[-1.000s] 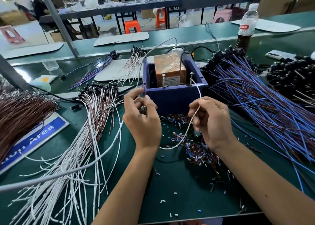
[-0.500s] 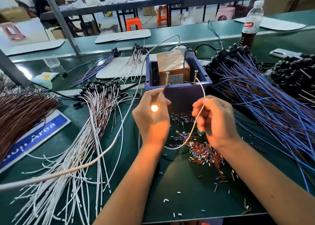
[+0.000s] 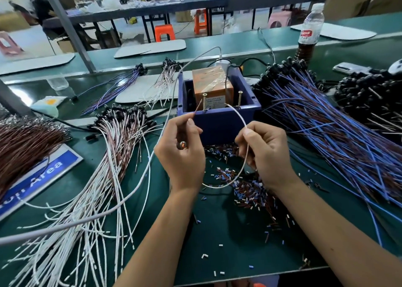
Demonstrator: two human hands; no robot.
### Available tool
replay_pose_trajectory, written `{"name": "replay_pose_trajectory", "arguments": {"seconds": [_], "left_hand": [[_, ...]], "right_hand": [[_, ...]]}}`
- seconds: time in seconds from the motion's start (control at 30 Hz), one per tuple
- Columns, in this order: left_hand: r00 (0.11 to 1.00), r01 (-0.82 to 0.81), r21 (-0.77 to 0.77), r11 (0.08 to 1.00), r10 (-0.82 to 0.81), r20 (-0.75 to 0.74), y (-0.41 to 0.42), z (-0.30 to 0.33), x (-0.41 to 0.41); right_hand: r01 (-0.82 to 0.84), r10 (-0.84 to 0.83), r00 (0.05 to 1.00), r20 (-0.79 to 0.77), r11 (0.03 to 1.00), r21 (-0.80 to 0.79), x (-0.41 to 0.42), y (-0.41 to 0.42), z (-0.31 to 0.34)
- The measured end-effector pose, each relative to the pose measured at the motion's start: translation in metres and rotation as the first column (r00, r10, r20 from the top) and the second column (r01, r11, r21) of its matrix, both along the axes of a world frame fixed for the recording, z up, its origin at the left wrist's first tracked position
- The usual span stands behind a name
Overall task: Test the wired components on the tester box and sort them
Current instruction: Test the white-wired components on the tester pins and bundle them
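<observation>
Green matting covers the table (image 3: pixel 228 243), and at its middle stands the blue tester box (image 3: pixel 219 123) with an orange block (image 3: pixel 212 86) wrapped in clear film inside it and two upright brass screws at its near wall, the left screw (image 3: pixel 204 101) and the right screw (image 3: pixel 240 98). Just in front of the box the left hand (image 3: pixel 181 154) holds the wired component (image 3: pixel 181 145), fingers curled round its small round lamp head, which shows a faint orange glow; its reddish lead (image 3: pixel 196 110) rises from the thumb and forefinger toward the left screw, whether it touches I cannot tell. The right hand (image 3: pixel 264 152) pinches the component's white lead (image 3: pixel 239 117) between thumb and forefinger; the wire arcs up to near the right screw and loops down between both wrists. Both grips are clamped on the same piece.

Under and behind the hands lies a scatter of cut sleeve bits (image 3: pixel 250 191), white, blue and dark red. Left of the box spreads a fan of white-and-brown wired parts (image 3: pixel 104 178), with a brown wire bundle (image 3: pixel 24 143) further left over a blue sign (image 3: pixel 41 178). A grey cable (image 3: pixel 130 197) sweeps across them up to the box. Right of the box lies a large heap of blue-wired parts (image 3: pixel 326 130) with black heads, and behind it a bottle (image 3: pixel 310 32)
</observation>
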State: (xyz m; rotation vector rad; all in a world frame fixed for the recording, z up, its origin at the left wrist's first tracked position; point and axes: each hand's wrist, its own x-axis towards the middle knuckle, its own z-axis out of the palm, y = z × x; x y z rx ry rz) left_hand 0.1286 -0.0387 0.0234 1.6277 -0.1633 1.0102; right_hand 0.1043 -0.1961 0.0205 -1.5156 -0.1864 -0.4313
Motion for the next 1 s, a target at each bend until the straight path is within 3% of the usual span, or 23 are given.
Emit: {"name": "replay_pose_trajectory", "arguments": {"seconds": [0.27, 0.37, 0.47, 0.53, 0.63, 0.73, 0.77, 0.8, 0.83, 0.9, 0.97, 1.0], "left_hand": [[0.998, 0.024, -0.044, 0.999, -0.021, 0.056, -0.028, 0.003, -0.002], [0.982, 0.160, -0.023, 0.987, -0.157, 0.107, -0.079, 0.025, -0.003], [0.935, 0.354, 0.059, 0.933, -0.355, 0.010, -0.146, 0.048, -0.001], [0.858, 0.506, 0.053, 0.861, -0.495, -0.137, -0.194, 0.058, -0.004], [0.663, 0.655, -0.146, 0.742, -0.656, -0.360, -0.261, 0.071, -0.016], [0.325, 0.660, -0.498, 0.562, -0.811, -0.486, -0.321, 0.079, -0.031], [0.205, 0.617, -0.608, 0.499, -0.848, -0.488, -0.336, 0.080, -0.037], [0.106, 0.568, -0.696, 0.440, -0.877, -0.468, -0.349, 0.081, -0.044], [0.023, 0.523, -0.766, 0.375, -0.904, -0.428, -0.363, 0.082, -0.052], [-0.094, 0.449, -0.860, 0.242, -0.944, -0.315, -0.385, 0.085, -0.063], [-0.176, 0.391, -0.914, 0.111, -0.965, -0.193, -0.397, 0.088, -0.067], [-0.198, 0.399, -0.912, 0.092, -0.963, -0.184, -0.403, 0.090, -0.068]], "right_hand": [[0.217, -0.207, 0.973, 0.098, 0.971, -0.101, -0.003, -0.032, 0.013], [0.349, -0.345, 0.934, 0.088, 0.936, -0.034, -0.019, -0.083, 0.026], [0.528, -0.528, 0.849, -0.015, 0.848, 0.049, -0.048, -0.158, 0.033], [0.697, -0.691, 0.717, -0.095, 0.716, 0.044, -0.072, -0.211, 0.035], [0.912, -0.913, 0.370, -0.171, 0.392, -0.120, -0.112, -0.278, 0.038], [0.919, -0.996, 0.027, -0.088, 0.060, -0.390, -0.144, -0.318, 0.042], [0.877, -0.998, -0.060, -0.004, -0.051, -0.478, -0.151, -0.322, 0.042], [0.835, -0.988, -0.086, 0.126, -0.141, -0.532, -0.156, -0.323, 0.042], [0.808, -0.957, -0.046, 0.286, -0.203, -0.553, -0.162, -0.324, 0.043], [0.754, -0.853, 0.210, 0.478, -0.170, -0.634, -0.162, -0.314, 0.048], [0.638, -0.807, 0.465, 0.365, 0.020, -0.769, -0.157, -0.302, 0.054], [0.587, -0.801, 0.534, 0.269, 0.122, -0.801, -0.156, -0.299, 0.056]]}}
